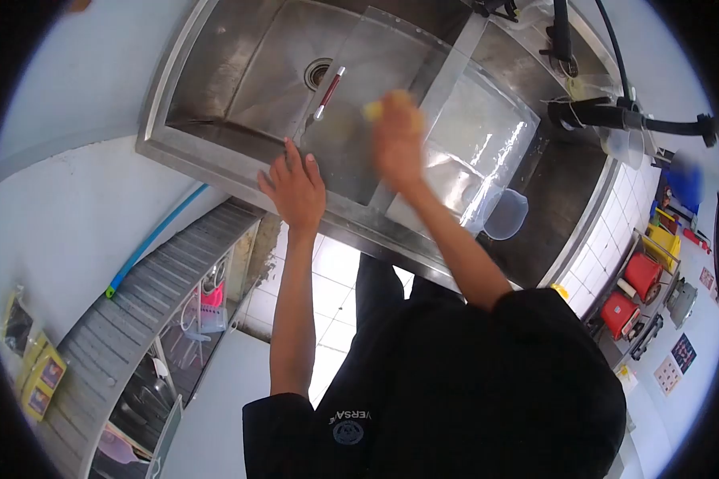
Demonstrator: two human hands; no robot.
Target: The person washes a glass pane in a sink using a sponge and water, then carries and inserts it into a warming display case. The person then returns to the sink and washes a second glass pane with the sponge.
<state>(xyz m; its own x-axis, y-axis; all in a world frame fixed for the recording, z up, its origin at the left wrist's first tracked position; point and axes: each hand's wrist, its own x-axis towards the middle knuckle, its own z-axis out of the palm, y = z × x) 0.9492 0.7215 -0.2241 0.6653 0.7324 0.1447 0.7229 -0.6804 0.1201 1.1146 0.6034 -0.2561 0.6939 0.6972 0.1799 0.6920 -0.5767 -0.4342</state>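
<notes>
My right hand, blurred by motion, is closed around a yellow sponge above a clear, flat panel laid over the sink. My left hand rests with spread fingers at the panel's near left edge, beside the sink rim, holding nothing. Just beyond those fingers lies a slim tool with a red and white handle and a thin metal end; its exact kind is unclear. A second clear sheet, wet and shiny, lies to the right of my right hand.
The steel sink has a drain in its left basin. A clear plastic container sits at the right basin. Black taps and hoses hang at upper right. A ridged counter with a blue hose stands left.
</notes>
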